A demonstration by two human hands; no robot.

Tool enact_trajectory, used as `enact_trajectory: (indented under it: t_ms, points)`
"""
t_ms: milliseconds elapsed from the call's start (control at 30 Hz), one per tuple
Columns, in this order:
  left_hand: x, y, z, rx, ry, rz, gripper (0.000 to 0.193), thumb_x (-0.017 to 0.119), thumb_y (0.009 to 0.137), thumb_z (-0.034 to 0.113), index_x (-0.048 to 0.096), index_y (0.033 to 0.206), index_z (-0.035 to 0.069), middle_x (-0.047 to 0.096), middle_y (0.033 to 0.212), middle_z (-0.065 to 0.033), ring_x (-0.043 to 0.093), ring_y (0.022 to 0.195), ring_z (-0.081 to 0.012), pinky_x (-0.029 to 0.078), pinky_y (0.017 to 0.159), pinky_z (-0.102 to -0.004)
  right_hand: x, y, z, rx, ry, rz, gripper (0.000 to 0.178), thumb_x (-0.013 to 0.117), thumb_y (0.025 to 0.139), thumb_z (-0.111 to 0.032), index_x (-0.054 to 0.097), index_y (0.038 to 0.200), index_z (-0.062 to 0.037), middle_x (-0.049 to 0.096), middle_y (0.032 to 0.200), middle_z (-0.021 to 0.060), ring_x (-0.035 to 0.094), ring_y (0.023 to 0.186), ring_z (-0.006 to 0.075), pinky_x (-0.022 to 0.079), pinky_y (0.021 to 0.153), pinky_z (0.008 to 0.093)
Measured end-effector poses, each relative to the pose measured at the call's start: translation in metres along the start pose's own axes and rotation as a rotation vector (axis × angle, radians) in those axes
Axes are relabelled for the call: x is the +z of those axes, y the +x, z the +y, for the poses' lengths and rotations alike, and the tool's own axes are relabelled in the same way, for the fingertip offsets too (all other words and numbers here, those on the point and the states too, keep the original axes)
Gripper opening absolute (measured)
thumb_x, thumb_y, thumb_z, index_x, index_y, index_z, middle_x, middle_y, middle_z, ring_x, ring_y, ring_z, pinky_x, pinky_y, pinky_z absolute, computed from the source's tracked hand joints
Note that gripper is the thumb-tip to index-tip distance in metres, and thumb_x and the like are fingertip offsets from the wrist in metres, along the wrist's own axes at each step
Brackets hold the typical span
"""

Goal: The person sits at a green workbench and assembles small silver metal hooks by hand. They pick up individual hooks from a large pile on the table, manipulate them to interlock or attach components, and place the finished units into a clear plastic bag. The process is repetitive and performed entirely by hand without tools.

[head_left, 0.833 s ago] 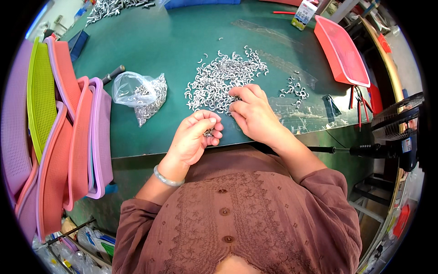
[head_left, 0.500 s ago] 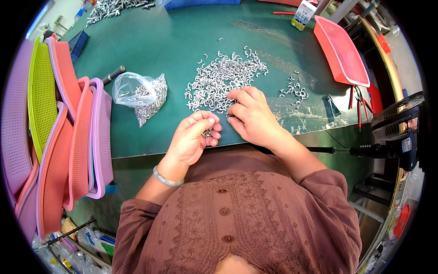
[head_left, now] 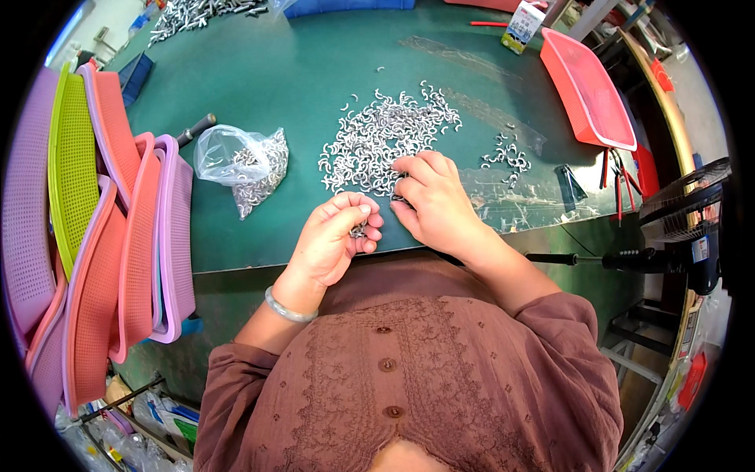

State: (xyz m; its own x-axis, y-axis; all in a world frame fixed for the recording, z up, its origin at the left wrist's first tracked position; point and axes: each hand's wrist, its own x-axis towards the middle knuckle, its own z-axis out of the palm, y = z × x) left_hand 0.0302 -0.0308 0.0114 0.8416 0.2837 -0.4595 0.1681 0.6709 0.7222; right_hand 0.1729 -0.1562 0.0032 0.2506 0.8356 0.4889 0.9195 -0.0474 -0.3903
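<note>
Curling shut, the left hand [head_left: 336, 240] pinches small metal hooks [head_left: 359, 230] (a few); the right hand [head_left: 434, 200], fingers bent, presses into the hook pile [head_left: 385, 134] on the bench [head_left: 299, 86].

Hook pile [head_left: 385, 138] on table [head_left: 299, 79] ahead of my hands. Bag [head_left: 240, 161] to its left, trays [head_left: 102, 236] stacked further left, tray [head_left: 586, 90] at right.

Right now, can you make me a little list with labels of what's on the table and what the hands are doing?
Table: green top
Middle: heap of small silver hooks
Left hand: curled, pinching a few hooks
Right hand: fingers on the heap's near edge
Bag: clear plastic bag with more hooks
Left side: stacked mesh trays
Right side: red tray
</note>
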Motion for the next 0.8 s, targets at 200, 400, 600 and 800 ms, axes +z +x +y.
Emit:
enact_trajectory:
  t_ms: [200,400,600,800]
  points:
    - [-0.002,-0.001,-0.001,0.001,-0.015,-0.015,0.007,0.053,0.089,0.011,0.056,0.090,0.005,0.057,0.081,-0.0051,0.053,0.068,-0.0132,0.044,0.057,-0.0242,0.003,0.001,0.001,-0.001,-0.027,-0.004,0.008,0.066,0.068,-0.006,0.062,0.074,-0.0029,0.057,0.105,0.0080,0.048,0.103,0.0280,0.038,0.086,0.0396]
    - [-0.004,0.001,-0.002,0.000,-0.035,-0.038,0.007,0.054,0.090,0.011,0.058,0.091,0.006,0.060,0.080,-0.0048,0.057,0.068,-0.0130,0.048,0.059,-0.0251,0.001,-0.001,0.009,0.047,0.065,0.022,0.010,0.067,0.066,-0.006,0.062,0.074,-0.0036,0.058,0.105,0.0074,0.048,0.102,0.0278,0.038,0.086,0.0395]
    - [-0.001,0.000,-0.001,-0.007,-0.012,-0.021,0.007,0.053,0.089,0.011,0.056,0.090,0.005,0.058,0.081,-0.0049,0.054,0.068,-0.0135,0.045,0.057,-0.0242,0.002,0.001,0.001,0.039,-0.002,-0.010,0.008,0.067,0.068,-0.005,0.061,0.074,-0.0047,0.058,0.106,0.0071,0.049,0.102,0.0276,0.038,0.086,0.0394]
    - [-0.002,0.000,-0.001,-0.008,-0.013,-0.034,0.008,0.052,0.089,0.011,0.056,0.092,0.004,0.058,0.081,-0.0053,0.054,0.068,-0.0140,0.045,0.057,-0.0246,0.002,0.002,0.005,0.048,0.106,0.025,0.009,0.067,0.070,-0.003,0.060,0.075,-0.0057,0.059,0.106,0.0072,0.050,0.100,0.0278,0.040,0.085,0.0387]
